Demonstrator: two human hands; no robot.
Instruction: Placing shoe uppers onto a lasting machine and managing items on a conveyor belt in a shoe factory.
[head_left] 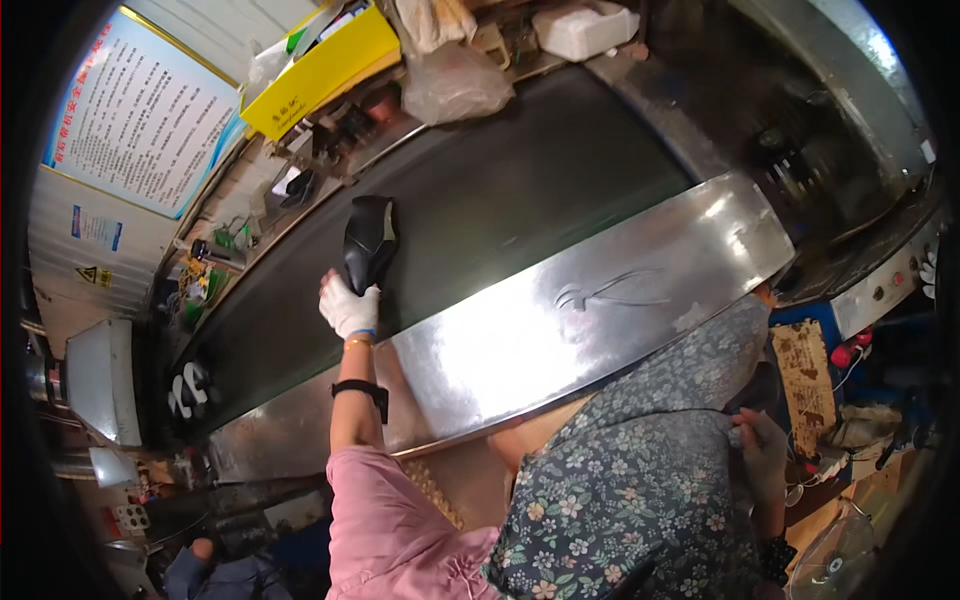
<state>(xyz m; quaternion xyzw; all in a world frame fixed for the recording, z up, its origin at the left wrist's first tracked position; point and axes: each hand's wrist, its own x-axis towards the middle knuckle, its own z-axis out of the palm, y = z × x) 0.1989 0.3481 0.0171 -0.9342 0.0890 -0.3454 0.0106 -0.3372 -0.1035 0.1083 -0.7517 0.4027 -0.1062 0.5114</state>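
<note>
A black shoe upper (pixel 371 238) lies lengthwise on the dark conveyor belt (pixel 500 190). My left hand (pixel 348 306), in a white glove with bare fingertips, closes round the near end of the shoe upper, thumb to the right and fingers to the left. Low on the right, beside my flowered apron (pixel 620 460), my right hand (pixel 762 445) is partly in shadow with its fingers curled. A dark shape (pixel 765 388) sits just above those fingers; I cannot make out what it is.
A polished metal panel (pixel 560 300) borders the belt's near side. A yellow box (pixel 322 75) and a plastic bag (pixel 455 85) line the far shelf. Pale shapes (pixel 187 390) are at the belt's left end. A fan (pixel 835 565) stands lower right; a person (pixel 225 575) is lower left.
</note>
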